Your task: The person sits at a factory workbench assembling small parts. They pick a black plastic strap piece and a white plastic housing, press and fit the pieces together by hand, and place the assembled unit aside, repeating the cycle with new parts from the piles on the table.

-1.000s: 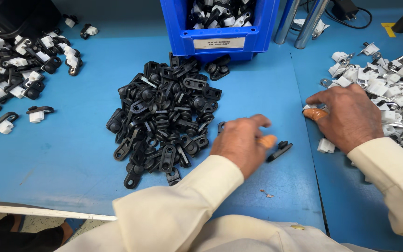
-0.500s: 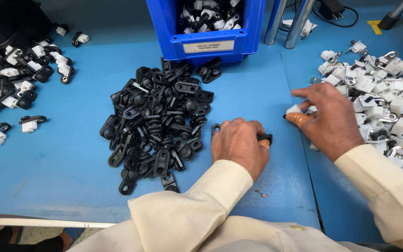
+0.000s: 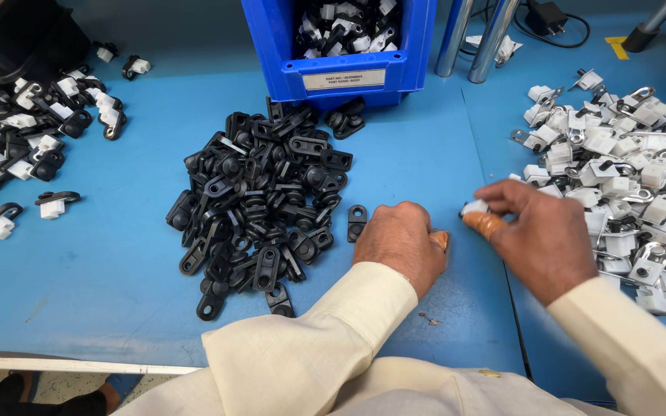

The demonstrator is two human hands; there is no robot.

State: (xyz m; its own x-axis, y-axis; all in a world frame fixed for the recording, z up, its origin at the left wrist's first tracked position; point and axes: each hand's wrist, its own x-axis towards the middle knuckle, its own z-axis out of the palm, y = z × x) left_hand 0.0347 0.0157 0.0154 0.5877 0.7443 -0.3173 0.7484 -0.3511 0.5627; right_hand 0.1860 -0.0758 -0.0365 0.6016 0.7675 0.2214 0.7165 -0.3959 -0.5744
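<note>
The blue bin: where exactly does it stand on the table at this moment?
In the head view the blue bin stands at the far edge of the table, near the middle, just behind the pile of black clips and left of two metal posts.

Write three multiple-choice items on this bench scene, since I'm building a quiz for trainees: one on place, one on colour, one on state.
1. Where does the heap of black plastic clips lie?
A. in front of the blue plastic bin
B. inside the bin
C. under the right hand

2. What colour is the small part pinched by the right hand?
A. red
B. white
C. green

3. How is the left hand?
A. raised
B. closed, resting on the blue table
C. spread flat

A: heap sits before the bin.
B: white piece at the fingertips.
B: knuckles curled, on the surface.
</note>
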